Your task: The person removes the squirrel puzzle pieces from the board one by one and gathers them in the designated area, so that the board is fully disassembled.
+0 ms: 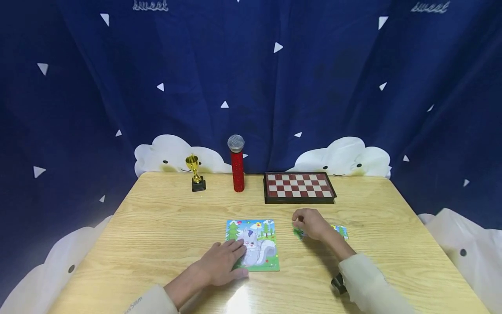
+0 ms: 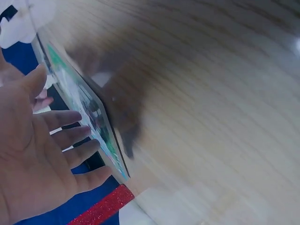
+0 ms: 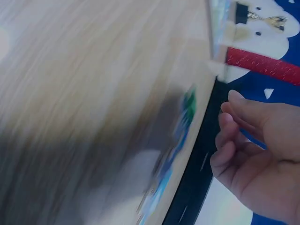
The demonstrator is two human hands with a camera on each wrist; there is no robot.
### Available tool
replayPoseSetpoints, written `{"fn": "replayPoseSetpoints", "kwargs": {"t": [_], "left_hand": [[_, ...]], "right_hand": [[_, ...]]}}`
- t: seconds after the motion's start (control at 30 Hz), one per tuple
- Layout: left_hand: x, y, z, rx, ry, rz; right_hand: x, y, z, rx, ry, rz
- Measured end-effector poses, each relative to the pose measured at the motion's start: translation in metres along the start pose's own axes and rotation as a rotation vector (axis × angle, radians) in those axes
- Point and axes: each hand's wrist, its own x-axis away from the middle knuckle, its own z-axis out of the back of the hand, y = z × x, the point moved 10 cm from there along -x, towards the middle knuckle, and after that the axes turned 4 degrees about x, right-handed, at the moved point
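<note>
A square picture board (image 1: 259, 253) with a grey-white squirrel lies on the table in the head view. My left hand (image 1: 224, 263) rests over its left side, fingers spread and fairly straight; the left wrist view shows those fingertips (image 2: 93, 147) right at the board's face. Farther right, my right hand (image 1: 311, 223) hovers over small colourful flat pieces (image 1: 341, 231), partly hiding them. A green piece (image 1: 299, 233) shows just below its fingertips. The right fingers (image 3: 227, 154) are loosely bent, the thumb close to the index finger, with nothing visible between them.
Along the table's back edge stand a small gold trophy (image 1: 195, 172), a red microphone (image 1: 237, 165) and a checkered game board (image 1: 300, 186) with a dark frame. A dark blue curtain (image 1: 251, 78) with white triangles and clouds hangs behind the wooden table (image 1: 157, 226).
</note>
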Motion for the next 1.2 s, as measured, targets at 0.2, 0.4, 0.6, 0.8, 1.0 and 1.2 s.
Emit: {"fn": "replayPoseSetpoints", "kwargs": {"t": [0.2,0.4,0.6,0.8,1.0,1.2], "left_hand": [[-0.002,0.01,-0.001,-0.026,0.012,-0.039],[-0.002,0.017,-0.009,-0.044,-0.008,-0.059],[0.001,0.021,-0.014,-0.079,-0.019,-0.075],[0.001,0.02,-0.017,-0.085,-0.031,-0.063],[0.002,0.019,-0.017,-0.074,-0.034,-0.059],[0.002,0.019,-0.017,-0.064,-0.048,-0.046]], "right_hand": [[-0.008,-0.026,-0.012,-0.111,-0.038,-0.01],[-0.01,-0.049,-0.03,-0.172,-0.093,0.04],[-0.01,-0.057,-0.045,-0.211,-0.119,0.041],[-0.009,-0.061,-0.052,-0.201,-0.131,0.061],[-0.009,-0.064,-0.053,-0.161,-0.129,0.084],[-0.01,-0.065,-0.053,-0.142,-0.124,0.075]]}}
